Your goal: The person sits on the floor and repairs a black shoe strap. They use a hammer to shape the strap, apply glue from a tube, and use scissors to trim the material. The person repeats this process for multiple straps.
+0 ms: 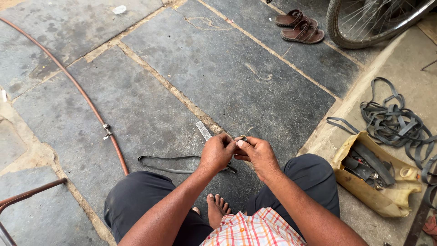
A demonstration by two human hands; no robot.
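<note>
My left hand [217,152] and my right hand [257,154] meet in front of my knees and together pinch a small ring-shaped piece [242,138] between the fingertips. A flat metal file-like tool [202,131] lies on the stone floor just beyond my left hand. A black rubber strip [169,164] lies looped on the floor under my left wrist. I squat barefoot, one foot [217,209] showing between my dark trousers.
A reddish hose [77,89] with a metal clamp runs across the floor at left. A pair of brown sandals [300,26] and a bicycle wheel [364,23] are at the top right. A yellow container of tools [387,198] and a tangle of black rubber strips [393,120] sit at right.
</note>
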